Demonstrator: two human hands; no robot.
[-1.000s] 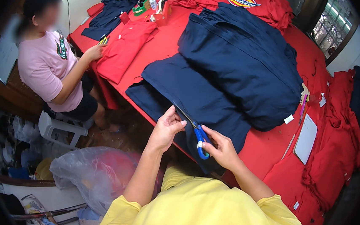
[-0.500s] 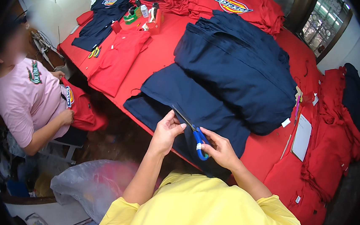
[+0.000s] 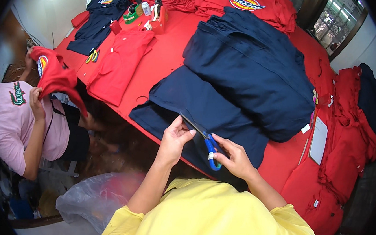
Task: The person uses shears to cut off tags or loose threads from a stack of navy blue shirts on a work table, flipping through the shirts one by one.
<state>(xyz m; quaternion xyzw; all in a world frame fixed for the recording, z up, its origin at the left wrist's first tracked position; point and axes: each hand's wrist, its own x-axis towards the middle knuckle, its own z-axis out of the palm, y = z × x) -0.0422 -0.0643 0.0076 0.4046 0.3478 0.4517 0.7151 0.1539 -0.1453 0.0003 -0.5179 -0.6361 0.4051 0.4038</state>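
My right hand (image 3: 237,160) holds blue-handled scissors (image 3: 211,151), its thumb and fingers around the handles. Their dark blades slant up and left over the navy cloth (image 3: 213,106) at the table's near edge. Beside the blades, my left hand (image 3: 175,140) is closed in a pinch, index finger by the blade tips and thumb nearer the pivot. What lies between those fingers is too small to make out. Behind the scissors, a thick folded stack of navy cloth (image 3: 246,73) rests on the flat navy piece.
On the red-covered table lie a folded red garment (image 3: 120,65), yellow-handled scissors (image 3: 92,57), a red tape dispenser (image 3: 158,20) and a white pad (image 3: 318,140). Red garments (image 3: 347,122) pile at the right. A clear plastic bag (image 3: 99,197) sits below left. A co-worker (image 3: 33,121) is at the left.
The co-worker has lifted a red garment higher and shifted left. My hands and the scissors stay almost in place, while the view has turned slightly.
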